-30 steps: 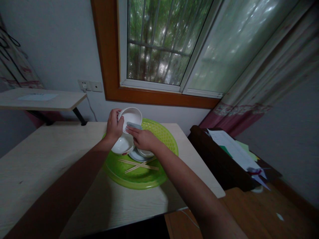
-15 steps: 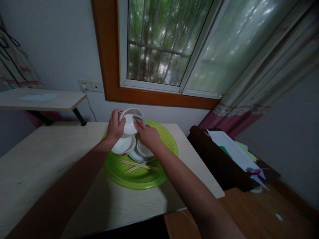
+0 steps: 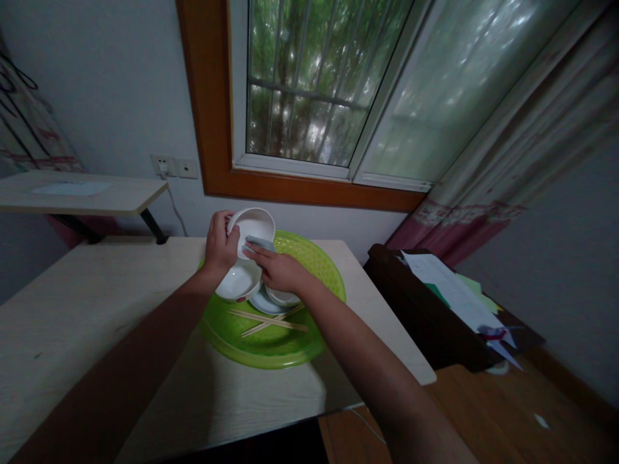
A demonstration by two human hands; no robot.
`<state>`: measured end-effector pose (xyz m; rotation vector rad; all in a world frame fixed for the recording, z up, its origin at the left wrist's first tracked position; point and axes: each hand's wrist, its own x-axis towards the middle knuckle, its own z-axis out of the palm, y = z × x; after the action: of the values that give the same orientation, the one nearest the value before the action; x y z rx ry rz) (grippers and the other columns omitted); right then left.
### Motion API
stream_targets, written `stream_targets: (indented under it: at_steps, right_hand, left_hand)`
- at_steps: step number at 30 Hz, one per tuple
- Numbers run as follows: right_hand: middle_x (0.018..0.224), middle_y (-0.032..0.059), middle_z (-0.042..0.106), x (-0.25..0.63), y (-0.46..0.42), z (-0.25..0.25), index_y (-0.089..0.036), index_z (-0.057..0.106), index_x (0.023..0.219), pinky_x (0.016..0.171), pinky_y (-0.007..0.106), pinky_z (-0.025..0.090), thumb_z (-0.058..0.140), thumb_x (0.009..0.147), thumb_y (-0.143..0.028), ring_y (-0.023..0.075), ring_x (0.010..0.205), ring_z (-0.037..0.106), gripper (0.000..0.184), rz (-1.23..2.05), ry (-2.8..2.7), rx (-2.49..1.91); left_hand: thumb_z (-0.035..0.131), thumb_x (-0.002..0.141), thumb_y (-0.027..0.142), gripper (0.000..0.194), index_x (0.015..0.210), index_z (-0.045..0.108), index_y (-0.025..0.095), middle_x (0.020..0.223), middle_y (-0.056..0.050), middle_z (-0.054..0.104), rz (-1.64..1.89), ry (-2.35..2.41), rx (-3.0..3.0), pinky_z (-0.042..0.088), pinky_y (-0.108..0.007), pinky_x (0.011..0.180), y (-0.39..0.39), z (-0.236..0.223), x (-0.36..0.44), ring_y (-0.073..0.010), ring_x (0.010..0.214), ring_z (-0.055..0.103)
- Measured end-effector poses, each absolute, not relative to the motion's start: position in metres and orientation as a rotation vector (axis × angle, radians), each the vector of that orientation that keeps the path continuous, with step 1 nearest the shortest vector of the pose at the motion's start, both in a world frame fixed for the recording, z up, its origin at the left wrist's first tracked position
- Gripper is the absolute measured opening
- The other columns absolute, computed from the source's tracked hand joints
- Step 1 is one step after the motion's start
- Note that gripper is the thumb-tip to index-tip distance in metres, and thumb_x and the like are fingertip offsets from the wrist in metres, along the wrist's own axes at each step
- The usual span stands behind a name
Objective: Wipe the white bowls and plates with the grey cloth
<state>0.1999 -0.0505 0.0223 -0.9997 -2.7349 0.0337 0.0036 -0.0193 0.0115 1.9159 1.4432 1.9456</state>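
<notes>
My left hand [image 3: 221, 243] grips the left rim of a white bowl [image 3: 255, 223], which is tilted with its inside towards me. In my right hand [image 3: 280, 267] is a small grey cloth [image 3: 261, 242], pressed at the lower right of the bowl's inside. Below them, a second white bowl [image 3: 236, 282] sits in a round green plastic tray [image 3: 285, 358]. Partly hidden under my right hand is another white bowl [image 3: 282, 298], beside or on a pale plate [image 3: 264, 303]. Wooden chopsticks [image 3: 269, 320] lie crossed at the tray's near side.
The tray stands on a light wooden table [image 3: 159, 303], near the wall under a barred window [image 3: 309, 84]. A raised shelf [image 3: 120, 196] rises at the table's left back. To the right is a dark brown piece of furniture [image 3: 425, 316] with papers [image 3: 449, 283] on top.
My right hand moved the cloth up and right inside the bowl, then back down and left. The bowl in my left hand shifted slightly with it. The dishes in the tray stayed put.
</notes>
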Motion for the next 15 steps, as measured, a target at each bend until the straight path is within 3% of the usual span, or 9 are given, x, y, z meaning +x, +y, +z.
stream_targets:
  at_steps: [4,6,11,15]
  right_hand:
    - [0.163,0.0035,0.04,0.1997,-0.048,0.0191,-0.022,0.034,0.159,0.117,0.037,0.043,0.046,0.087,-0.013,0.0191,0.145,0.046,0.074,0.172,-2.686,-0.82]
    - [0.163,0.0031,0.041,0.1993,-0.0478,0.0192,-0.023,0.034,0.159,0.117,0.037,0.043,0.047,0.087,-0.014,0.0181,0.146,0.045,0.074,0.195,-2.681,-0.82]
    - [0.166,-0.0004,0.034,0.2005,-0.0488,0.0238,-0.029,0.036,0.158,0.106,0.041,0.054,0.045,0.094,-0.024,0.0231,0.133,0.058,0.065,0.012,-2.695,-1.056]
    - [0.17,0.0015,0.023,0.2035,-0.0484,0.027,-0.027,0.037,0.157,0.096,0.043,0.059,0.045,0.095,-0.025,0.0263,0.116,0.066,0.063,-0.219,-2.622,-1.252]
  left_hand:
    - [0.049,0.09,0.028,0.024,0.113,0.052,0.023,0.11,-0.009,0.059,1.946,1.45,1.891,0.047,-0.043,0.097,-0.0188,0.0119,0.004,-0.0244,0.104,0.057]
    - [0.049,0.089,0.027,0.023,0.112,0.052,0.023,0.109,-0.009,0.059,1.951,1.457,1.879,0.047,-0.042,0.097,-0.0171,0.0109,0.0035,-0.0242,0.104,0.057]
    - [0.05,0.088,0.028,0.025,0.112,0.052,0.024,0.109,-0.007,0.06,1.947,1.455,1.87,0.047,-0.04,0.097,-0.0124,0.0079,0.0024,-0.0231,0.104,0.058]
    - [0.05,0.088,0.03,0.024,0.112,0.052,0.024,0.108,-0.007,0.06,1.903,1.438,1.873,0.048,-0.041,0.095,-0.0108,0.0069,0.0028,-0.0236,0.102,0.058]
